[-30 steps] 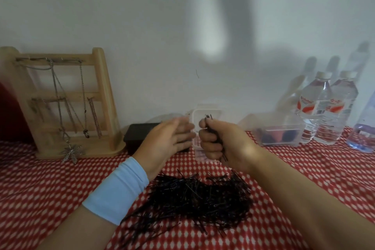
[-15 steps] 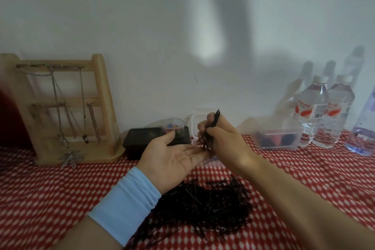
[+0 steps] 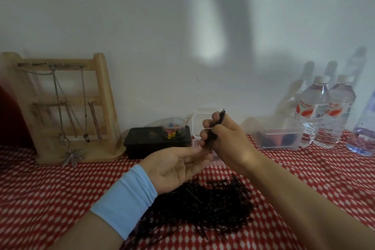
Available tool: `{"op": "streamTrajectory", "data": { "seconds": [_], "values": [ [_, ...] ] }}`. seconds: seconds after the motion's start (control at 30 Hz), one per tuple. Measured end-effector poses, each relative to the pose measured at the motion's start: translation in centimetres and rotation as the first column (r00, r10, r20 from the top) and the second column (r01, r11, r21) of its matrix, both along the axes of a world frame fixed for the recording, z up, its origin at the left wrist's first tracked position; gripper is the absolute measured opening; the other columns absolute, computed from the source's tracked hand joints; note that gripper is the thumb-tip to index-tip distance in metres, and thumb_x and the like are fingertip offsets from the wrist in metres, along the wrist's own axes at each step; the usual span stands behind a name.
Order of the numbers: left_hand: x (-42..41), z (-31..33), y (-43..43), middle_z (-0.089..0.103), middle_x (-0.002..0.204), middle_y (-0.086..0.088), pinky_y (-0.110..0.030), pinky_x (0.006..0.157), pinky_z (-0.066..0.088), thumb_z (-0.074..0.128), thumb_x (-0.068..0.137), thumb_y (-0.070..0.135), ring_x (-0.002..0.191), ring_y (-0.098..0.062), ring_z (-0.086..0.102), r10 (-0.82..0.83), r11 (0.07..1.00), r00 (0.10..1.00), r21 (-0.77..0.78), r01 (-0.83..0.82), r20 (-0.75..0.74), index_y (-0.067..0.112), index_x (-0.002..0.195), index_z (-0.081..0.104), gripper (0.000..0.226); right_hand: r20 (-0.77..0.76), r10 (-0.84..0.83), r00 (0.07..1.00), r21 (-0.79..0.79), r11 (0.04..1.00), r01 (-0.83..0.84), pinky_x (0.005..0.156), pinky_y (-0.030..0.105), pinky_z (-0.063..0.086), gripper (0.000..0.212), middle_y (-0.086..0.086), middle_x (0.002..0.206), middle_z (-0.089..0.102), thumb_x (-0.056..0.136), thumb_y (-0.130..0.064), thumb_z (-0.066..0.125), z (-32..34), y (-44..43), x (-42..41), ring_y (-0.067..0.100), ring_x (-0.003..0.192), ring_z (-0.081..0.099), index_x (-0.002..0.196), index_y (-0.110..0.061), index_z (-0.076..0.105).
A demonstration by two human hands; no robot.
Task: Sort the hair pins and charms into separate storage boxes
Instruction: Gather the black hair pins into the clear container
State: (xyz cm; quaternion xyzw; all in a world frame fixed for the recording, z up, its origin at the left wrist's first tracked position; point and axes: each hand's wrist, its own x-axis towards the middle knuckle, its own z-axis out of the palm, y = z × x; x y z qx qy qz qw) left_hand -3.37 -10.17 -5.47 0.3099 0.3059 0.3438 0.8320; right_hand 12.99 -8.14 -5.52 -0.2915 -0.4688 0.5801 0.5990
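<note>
A big heap of black hair pins lies on the red checked cloth in front of me. My right hand grips an upright bundle of hair pins, their tips sticking out above my fingers. My left hand lies palm up, fingers straight, just under that bundle's lower end. Behind my hands stands a small clear box, partly hidden. A clear cup of coloured charms sits on a black box.
A wooden jewellery stand with hanging chains stands at the back left. A clear lidded container and several water bottles stand at the back right against the white wall.
My left hand turned palm up and dropped under the bundle. My right hand lifted the pins slightly, so their tips now show above my fingers. The charm cup came into view.
</note>
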Motion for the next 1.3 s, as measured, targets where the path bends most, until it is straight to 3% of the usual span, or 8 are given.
{"op": "streamTrajectory", "data": {
  "seconds": [0.37,0.6,0.73,0.87,0.97,1.03,1.13,1.3],
  "values": [
    [-0.3,-0.2,0.2,0.066,0.073,-0.005,-0.020,0.047,0.052,0.065,0.091,0.013,0.053,-0.010,0.056,0.141,0.936,0.880,0.349,0.030,-0.454,0.002,0.100,0.072,0.016,-0.222,0.083,0.971,-0.018,0.996,-0.089,0.084,0.050,0.059,0.032,0.010,0.076,0.053,0.099,0.013,0.022,0.4,-0.5,-0.7,0.026,0.069,0.060,0.098,-0.013,0.040],
    [-2.7,0.1,1.3,0.070,0.077,0.002,-0.017,0.056,0.048,0.066,0.093,0.022,0.058,-0.005,0.058,0.188,0.724,0.468,0.444,0.528,-0.864,0.016,0.092,0.076,0.012,-0.216,0.030,0.976,-0.078,0.996,-0.047,0.060,0.033,0.046,0.036,0.004,0.071,0.047,0.095,0.013,0.023,0.7,0.5,1.2,0.018,0.057,0.043,0.090,-0.017,0.041],
    [-3.1,0.1,1.8,0.070,0.097,0.022,-0.008,0.084,0.044,0.070,0.088,0.034,0.088,0.007,0.063,0.308,0.580,0.294,0.423,0.696,-0.905,0.029,0.107,0.076,0.020,0.176,0.043,0.983,-0.020,0.999,-0.040,0.055,0.026,0.034,0.036,0.002,0.074,0.049,0.091,0.013,0.025,0.9,0.8,2.6,0.014,0.057,0.039,0.090,-0.017,0.046],
    [-3.2,1.1,2.6,0.067,0.114,0.018,-0.021,0.102,0.042,0.062,0.094,0.033,0.106,0.001,0.060,0.426,0.552,0.369,0.561,0.618,-0.826,0.029,0.119,0.069,0.026,0.840,-0.148,0.522,0.165,0.986,0.014,0.060,0.025,0.038,0.032,-0.007,0.075,0.055,0.093,0.007,0.036,2.2,1.7,3.2,0.006,0.065,0.049,0.084,-0.019,0.053],
    [-2.5,1.6,3.9,0.068,0.107,0.012,-0.025,0.097,0.045,0.057,0.097,0.024,0.101,-0.007,0.062,0.589,0.505,0.412,0.714,0.484,-0.695,0.028,0.111,0.070,0.020,0.988,-0.154,0.001,0.153,0.986,-0.070,0.076,0.026,0.046,0.034,-0.010,0.098,0.061,0.099,-0.003,0.042,2.2,3.7,3.4,0.012,0.093,0.058,0.091,-0.031,0.060],
    [-1.8,1.8,4.8,0.068,0.112,0.010,-0.024,0.097,0.044,0.055,0.097,0.020,0.103,-0.007,0.061,0.644,0.453,0.417,0.759,0.467,-0.641,0.027,0.112,0.069,0.022,0.978,-0.117,-0.173,0.097,0.988,-0.118,0.080,0.026,0.044,0.033,-0.009,0.107,0.064,0.100,-0.005,0.045,1.6,4.8,3.3,0.014,0.098,0.059,0.105,-0.031,0.065],
    [-0.9,1.7,5.8,0.063,0.118,0.005,-0.021,0.095,0.040,0.052,0.097,0.016,0.107,-0.011,0.058,0.698,0.352,0.386,0.759,0.548,-0.603,0.022,0.119,0.066,0.027,0.967,-0.073,-0.246,0.021,0.978,-0.207,0.089,0.022,0.044,0.045,-0.009,0.126,0.067,0.097,-0.006,0.052,1.2,5.0,3.2,0.008,0.104,0.061,0.134,-0.030,0.060],
    [0.3,0.9,6.8,0.064,0.118,-0.002,-0.034,0.101,0.042,0.050,0.098,0.015,0.112,-0.018,0.055,0.755,0.202,0.349,0.703,0.682,-0.555,0.016,0.119,0.067,0.027,0.996,-0.075,0.037,0.080,0.987,-0.142,0.096,0.030,0.055,0.059,-0.012,0.119,0.072,0.091,0.005,0.051,2.0,4.8,4.6,-0.004,0.096,0.069,0.141,-0.025,0.057]
  ]
}}
